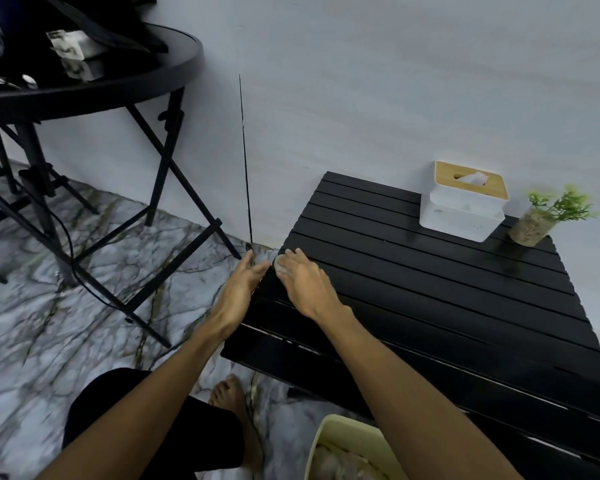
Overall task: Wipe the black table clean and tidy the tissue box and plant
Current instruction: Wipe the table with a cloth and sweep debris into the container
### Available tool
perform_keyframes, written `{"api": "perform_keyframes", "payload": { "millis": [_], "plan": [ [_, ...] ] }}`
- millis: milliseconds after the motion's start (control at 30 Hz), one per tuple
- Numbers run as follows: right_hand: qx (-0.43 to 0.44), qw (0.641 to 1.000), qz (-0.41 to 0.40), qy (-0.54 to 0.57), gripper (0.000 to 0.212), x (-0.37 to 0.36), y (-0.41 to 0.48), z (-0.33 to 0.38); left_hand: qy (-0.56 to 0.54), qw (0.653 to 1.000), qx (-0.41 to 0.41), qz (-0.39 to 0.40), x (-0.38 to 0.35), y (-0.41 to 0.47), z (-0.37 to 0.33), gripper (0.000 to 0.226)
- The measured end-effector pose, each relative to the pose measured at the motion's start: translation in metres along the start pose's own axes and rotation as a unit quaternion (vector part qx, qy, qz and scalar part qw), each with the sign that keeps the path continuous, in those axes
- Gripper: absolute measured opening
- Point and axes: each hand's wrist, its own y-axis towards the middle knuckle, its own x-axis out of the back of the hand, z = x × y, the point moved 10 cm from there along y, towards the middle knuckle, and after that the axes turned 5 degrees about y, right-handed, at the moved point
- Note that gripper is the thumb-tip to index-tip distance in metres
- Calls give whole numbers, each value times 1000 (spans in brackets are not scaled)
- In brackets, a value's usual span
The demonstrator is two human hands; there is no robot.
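Note:
A low black slatted table (430, 289) stands against the wall. At its far right corner sit a white tissue box (463, 206) with a wooden lid and a small green plant (548, 216) in a glass pot. My right hand (302, 282) lies flat on a small grey wipe (280, 266) at the table's left edge. My left hand (245, 282) is cupped just off that edge, beside the right hand, fingers touching the wipe's end. How firmly either hand grips the wipe is hard to tell.
A round black folding table (94, 81) with clutter stands at the upper left, its legs spreading over the marble floor (49, 323). A pale bin (340, 448) with crumpled material sits at the bottom centre. My foot (232, 400) rests by the table.

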Motion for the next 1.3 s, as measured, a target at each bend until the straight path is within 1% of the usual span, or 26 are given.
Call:
{"api": "perform_keyframes", "payload": {
  "millis": [33, 67, 100, 167, 267, 367, 500, 533, 633, 700, 800, 833, 900, 1000, 1100, 1200, 1300],
  "plan": [
    [2, 1000, -7, -5, 36, 0, -6, 5, 12, 1000, 7, 1, 0, -2, -3, 105],
    [6, 1000, -15, -12, 36, 0, -12, 10, 29, 1000, 4, 1, 0, -3, -6, 109],
    [11, 1000, -20, -19, 36, -1, -17, 15, 56, 998, 4, -2, 2, -3, -7, 108],
    [17, 999, -23, -24, 37, -7, -26, 21, 122, 992, 3, -14, 9, 3, -5, 95],
    [19, 999, -17, -24, 38, -18, -40, 28, 189, 982, -12, 1, 14, 13, -4, 61],
    [50, 998, -15, -41, 39, -28, -55, 39, 208, 977, -24, 30, 13, 17, -4, 49],
    [152, 985, -29, -81, 39, -35, -77, 63, 292, 955, -24, 50, 13, 25, 2, 54],
    [178, 980, -33, -83, 37, -35, -85, 71, 306, 950, -22, 58, 13, 27, 5, 53],
    [251, 964, -39, -77, 30, -33, -107, 93, 312, 948, -22, 57, 11, 26, 7, 45],
    [288, 954, -35, -70, 27, -38, -118, 99, 325, 944, -32, 54, 10, 26, 7, 44],
    [310, 948, -26, -72, 29, -47, -129, 97, 394, 917, -58, 40, 6, 22, 5, 57],
    [310, 947, -31, -77, 30, -47, -133, 95, 424, 902, -71, 35, 3, 18, 2, 63],
    [293, 950, -55, -94, 31, -41, -143, 88, 474, 875, -98, 22, -4, 9, -2, 66],
    [230, 961, -71, -136, 35, -28, -162, 65, 521, 844, -124, -1, -8, 2, 0, 66],
    [159, 966, -88, -185, 38, -7, -185, 34, 557, 819, -133, -28, -10, 0, 4, 68],
    [72, 974, -113, -185, 42, 21, -208, -5, 584, 798, -142, -50, -17, -5, 2, 70],
    [20, 967, -154, -200, 39, 51, -238, -38, 597, 785, -151, -63, -25, -11, -2, 72]
  ]
}}
